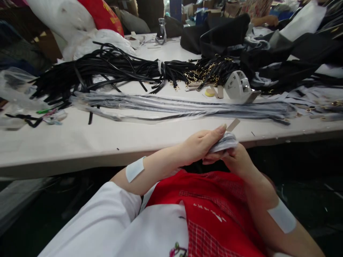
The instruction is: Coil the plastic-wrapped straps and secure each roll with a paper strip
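Observation:
Both hands meet just off the table's front edge, above my lap. My left hand point(205, 142) is closed on a small folded bundle in clear plastic point(225, 142), with the thumb pressed along its top. Fingers of my right hand point(238, 159) are closed on the near right end of the same bundle. What lies inside the plastic is blurred and hard to make out. A short tan strip point(233, 125) sticks up just beyond the bundle; whether it is held or lies on the table, I cannot tell. Long plastic-wrapped straps point(171, 107) lie across the table beyond my hands.
Behind them is a large tied bundle of black straps point(115, 67) with gold clasps point(211, 69). A white tape dispenser point(237, 85) stands near a yellow tape roll point(209, 92). Black material point(225, 35) is heaped at the back right. Another person's arm point(265, 20) shows at the far side.

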Action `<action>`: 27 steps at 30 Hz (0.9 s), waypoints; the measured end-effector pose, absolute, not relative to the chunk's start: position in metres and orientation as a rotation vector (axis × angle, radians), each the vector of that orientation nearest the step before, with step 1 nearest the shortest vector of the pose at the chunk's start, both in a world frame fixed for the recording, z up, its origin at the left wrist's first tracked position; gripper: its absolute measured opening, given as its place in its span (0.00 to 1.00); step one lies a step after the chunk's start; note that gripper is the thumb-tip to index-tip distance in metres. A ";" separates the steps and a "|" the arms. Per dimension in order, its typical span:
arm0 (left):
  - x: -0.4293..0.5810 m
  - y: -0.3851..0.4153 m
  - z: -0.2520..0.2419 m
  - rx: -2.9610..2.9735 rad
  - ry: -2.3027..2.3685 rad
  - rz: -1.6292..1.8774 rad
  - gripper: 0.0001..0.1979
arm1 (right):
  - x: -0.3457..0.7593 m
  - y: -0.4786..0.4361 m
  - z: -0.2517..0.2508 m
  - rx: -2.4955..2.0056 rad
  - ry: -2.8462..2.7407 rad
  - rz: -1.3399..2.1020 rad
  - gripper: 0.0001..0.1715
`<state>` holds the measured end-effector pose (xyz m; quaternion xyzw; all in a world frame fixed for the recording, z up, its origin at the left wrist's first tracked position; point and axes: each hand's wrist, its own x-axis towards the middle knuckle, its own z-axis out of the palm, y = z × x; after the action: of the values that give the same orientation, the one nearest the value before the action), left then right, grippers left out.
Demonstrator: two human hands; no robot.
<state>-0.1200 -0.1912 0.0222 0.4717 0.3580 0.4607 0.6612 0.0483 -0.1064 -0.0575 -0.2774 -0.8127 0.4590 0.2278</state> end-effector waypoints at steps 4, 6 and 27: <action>-0.122 -0.183 0.029 0.927 0.843 1.334 0.30 | 0.039 -0.109 -0.071 -0.839 -2.185 1.649 0.23; -0.125 -0.174 0.025 0.933 0.943 1.564 0.29 | 0.033 -0.119 -0.070 -0.779 -2.162 1.900 0.22; -0.143 -0.178 -0.049 2.503 1.802 1.158 0.32 | 0.081 -0.115 -0.026 -0.329 -2.405 2.737 0.28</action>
<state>-0.1435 -0.1776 -0.0490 0.7574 0.5455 0.3506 -0.0764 0.0808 -0.1151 -0.0256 -0.0869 -0.6356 0.7233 -0.2557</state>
